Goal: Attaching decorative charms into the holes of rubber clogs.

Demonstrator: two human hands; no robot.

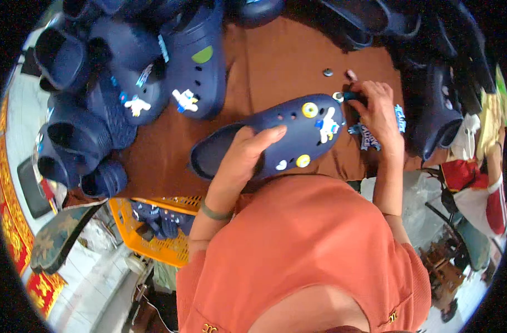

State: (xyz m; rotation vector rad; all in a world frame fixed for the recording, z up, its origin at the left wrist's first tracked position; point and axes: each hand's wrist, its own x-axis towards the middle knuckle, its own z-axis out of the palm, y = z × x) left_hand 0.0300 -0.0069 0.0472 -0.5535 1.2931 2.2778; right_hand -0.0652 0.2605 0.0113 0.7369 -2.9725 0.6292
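Observation:
A navy clog (306, 130) lies tilted over the brown cloth, its toe pointing right. My left hand (245, 150) is closed around its heel side, thumb pressed on top. Yellow-and-white round charms (309, 110) and a white-and-blue figure charm (327, 125) sit on its upper. Beyond the toe, my right hand (375, 105) has its fingers bent together around a small dark thing (353, 96), too unclear to name. This meets the toe beside a small pale round charm (338, 97). Blue-and-white lettered charms (369, 139) lie just below my right hand.
Several navy clogs crowd the left, including a charmed clog (195, 72), and another clog (439, 114) stands at right. Two small loose pieces (328, 72) lie on the brown cloth (264, 61). Below the table's left front edge is an orange basket (153, 255) holding dark items.

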